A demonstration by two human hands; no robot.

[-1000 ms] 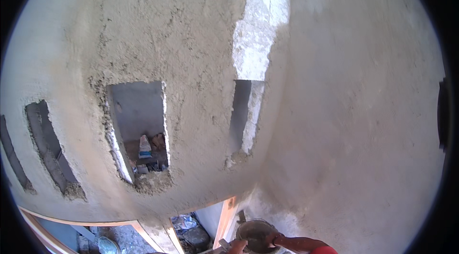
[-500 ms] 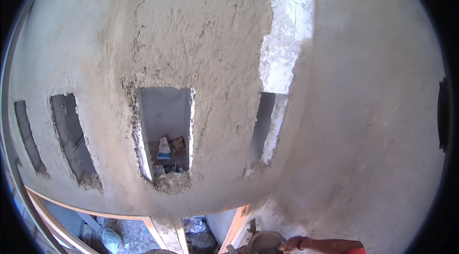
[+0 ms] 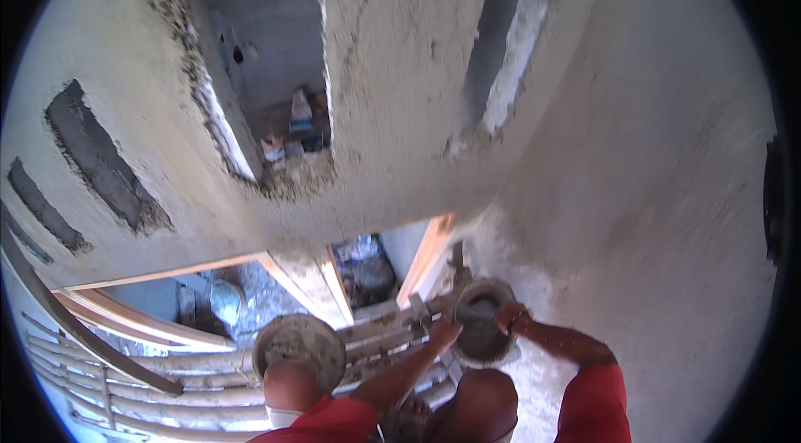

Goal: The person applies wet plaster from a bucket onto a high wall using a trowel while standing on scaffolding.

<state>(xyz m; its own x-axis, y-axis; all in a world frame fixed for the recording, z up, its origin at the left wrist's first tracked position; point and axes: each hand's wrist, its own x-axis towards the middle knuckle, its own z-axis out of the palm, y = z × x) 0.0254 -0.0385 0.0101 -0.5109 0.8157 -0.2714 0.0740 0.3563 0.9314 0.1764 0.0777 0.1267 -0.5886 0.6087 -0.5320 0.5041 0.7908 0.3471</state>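
A round, mortar-stained bucket [image 3: 460, 353] stands low in front of me on the pole platform, with grey wet mix inside. My left hand [image 3: 445, 331] is closed at its left rim. On the opposite side my right hand [image 3: 511, 318], with a dark band at the wrist, is closed at the right rim, fingers reaching just inside. Both hands seem to grip the bucket, though the fingers are small and partly hidden. To the left, beside my bent knee, sits a second round, mortar-crusted basin [image 3: 321, 343].
Wooden poles [image 3: 192, 393] form the platform under me. Ahead rises a rough plastered wall [image 3: 392, 109] with a rectangular opening [image 3: 275, 51] and narrow slots. Wood-framed openings [image 3: 434, 255] show a lower floor. A smoother wall [image 3: 651, 193] stands right; a curved bar [image 3: 92, 334] crosses left.
The view has tilted downward, so the wall stands higher in the picture. Both arms, my knees, the bucket and the second basin now show more fully. The right hand stays at the bucket.
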